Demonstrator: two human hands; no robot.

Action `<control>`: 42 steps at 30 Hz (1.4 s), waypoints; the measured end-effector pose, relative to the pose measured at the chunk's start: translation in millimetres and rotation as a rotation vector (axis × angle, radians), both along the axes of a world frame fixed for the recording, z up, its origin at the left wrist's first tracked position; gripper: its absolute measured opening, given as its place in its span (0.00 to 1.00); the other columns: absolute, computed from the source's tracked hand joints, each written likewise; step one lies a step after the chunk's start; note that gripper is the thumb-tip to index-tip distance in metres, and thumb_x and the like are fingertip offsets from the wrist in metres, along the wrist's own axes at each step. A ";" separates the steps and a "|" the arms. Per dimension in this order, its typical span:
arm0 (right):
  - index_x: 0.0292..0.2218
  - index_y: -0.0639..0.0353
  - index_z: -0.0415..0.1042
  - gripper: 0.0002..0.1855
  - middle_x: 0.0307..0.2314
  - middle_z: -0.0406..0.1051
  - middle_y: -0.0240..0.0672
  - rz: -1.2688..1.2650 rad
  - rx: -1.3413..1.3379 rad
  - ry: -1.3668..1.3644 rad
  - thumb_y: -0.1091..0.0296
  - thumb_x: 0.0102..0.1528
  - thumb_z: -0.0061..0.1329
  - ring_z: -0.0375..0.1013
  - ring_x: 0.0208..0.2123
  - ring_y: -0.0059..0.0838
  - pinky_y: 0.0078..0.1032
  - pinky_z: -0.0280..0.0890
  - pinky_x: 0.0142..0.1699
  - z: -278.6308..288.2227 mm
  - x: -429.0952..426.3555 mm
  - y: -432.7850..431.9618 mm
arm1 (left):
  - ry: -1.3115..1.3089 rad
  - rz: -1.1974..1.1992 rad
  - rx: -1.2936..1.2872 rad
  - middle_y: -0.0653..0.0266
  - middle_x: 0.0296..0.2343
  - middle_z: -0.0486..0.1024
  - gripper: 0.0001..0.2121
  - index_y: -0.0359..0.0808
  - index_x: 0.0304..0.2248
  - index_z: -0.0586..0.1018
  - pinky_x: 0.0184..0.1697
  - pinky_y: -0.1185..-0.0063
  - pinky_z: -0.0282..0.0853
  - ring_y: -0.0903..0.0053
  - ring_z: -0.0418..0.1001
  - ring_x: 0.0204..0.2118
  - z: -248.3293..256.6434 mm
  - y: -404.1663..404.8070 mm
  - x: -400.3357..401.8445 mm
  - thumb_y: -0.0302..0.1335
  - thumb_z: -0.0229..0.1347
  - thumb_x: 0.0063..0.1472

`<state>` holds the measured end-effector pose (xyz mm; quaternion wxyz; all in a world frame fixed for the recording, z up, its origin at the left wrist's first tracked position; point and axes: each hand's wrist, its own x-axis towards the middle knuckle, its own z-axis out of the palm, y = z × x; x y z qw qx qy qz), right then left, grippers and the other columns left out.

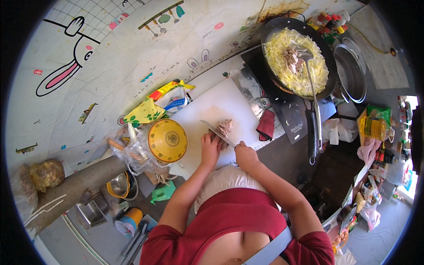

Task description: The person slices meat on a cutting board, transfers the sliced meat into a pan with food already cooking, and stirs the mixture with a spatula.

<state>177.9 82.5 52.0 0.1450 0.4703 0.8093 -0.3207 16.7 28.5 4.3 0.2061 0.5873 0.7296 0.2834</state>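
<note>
My right hand [245, 155] grips the handle of a kitchen knife [218, 133], its blade pointing up and left over a white cutting board [198, 112]. Sliced meat [225, 128] is heaped against the far side of the blade. On the near side, my left hand [211, 147] presses with bent fingers on more meat, partly hidden beneath it. A yellow patterned bowl [168, 140] sits at the board's left edge. At the upper right, a wok [268, 63] holds shredded pale yellow vegetable [311, 79] with a pile of meat [292, 59] and a metal spatula [311, 73] resting in it.
A dark red folded cloth [266, 125] lies right of the board. Plastic packages [145, 111] stand behind the bowl. The handles of the wok [310, 132] and spatula stick out towards me. Right of the wok are a metal pot [351, 73] and an oil bottle [374, 128].
</note>
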 end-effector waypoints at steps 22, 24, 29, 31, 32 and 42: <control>0.31 0.66 0.70 0.11 0.31 0.68 0.46 -0.194 0.056 0.273 0.65 0.57 0.43 0.71 0.30 0.50 0.42 0.66 0.36 28.2 21.7 5.9 | -0.064 0.048 0.095 0.55 0.45 0.65 0.17 0.35 0.41 0.74 0.51 0.68 0.59 0.57 0.60 0.48 -14.6 -21.5 2.5 0.19 0.58 0.49; 0.31 0.66 0.70 0.11 0.30 0.68 0.46 -0.189 0.059 0.276 0.65 0.57 0.43 0.71 0.30 0.50 0.42 0.66 0.36 35.2 25.2 1.8 | -0.052 0.053 0.103 0.54 0.44 0.65 0.17 0.34 0.40 0.74 0.51 0.68 0.59 0.57 0.60 0.48 -14.0 -21.9 3.4 0.19 0.58 0.49; 0.30 0.65 0.70 0.11 0.30 0.68 0.45 -0.190 0.082 0.247 0.65 0.56 0.42 0.72 0.29 0.49 0.41 0.67 0.36 43.1 32.4 -8.1 | -0.042 0.057 0.101 0.53 0.44 0.65 0.17 0.33 0.40 0.73 0.52 0.67 0.58 0.56 0.60 0.49 -13.9 -20.1 2.9 0.20 0.58 0.49; 0.29 0.65 0.70 0.11 0.30 0.68 0.45 -0.185 0.093 0.225 0.65 0.56 0.42 0.72 0.29 0.48 0.40 0.68 0.35 44.3 35.2 -12.0 | -0.055 0.072 0.091 0.53 0.43 0.65 0.17 0.33 0.40 0.73 0.51 0.66 0.58 0.56 0.60 0.49 -11.2 -19.6 3.5 0.21 0.59 0.48; 0.29 0.64 0.70 0.11 0.30 0.68 0.45 -0.183 0.098 0.217 0.65 0.56 0.42 0.72 0.29 0.48 0.40 0.68 0.35 45.2 36.5 -13.7 | -0.043 0.080 0.088 0.53 0.43 0.65 0.17 0.33 0.40 0.74 0.51 0.66 0.59 0.56 0.60 0.48 -9.5 -19.8 4.0 0.22 0.59 0.48; 0.28 0.63 0.70 0.11 0.31 0.69 0.45 -0.121 0.118 0.198 0.65 0.56 0.42 0.73 0.28 0.47 0.40 0.69 0.35 45.5 45.8 -30.3 | 0.094 0.075 0.107 0.56 0.40 0.69 0.16 0.35 0.37 0.76 0.48 0.67 0.63 0.57 0.64 0.45 10.3 -16.5 7.7 0.23 0.60 0.45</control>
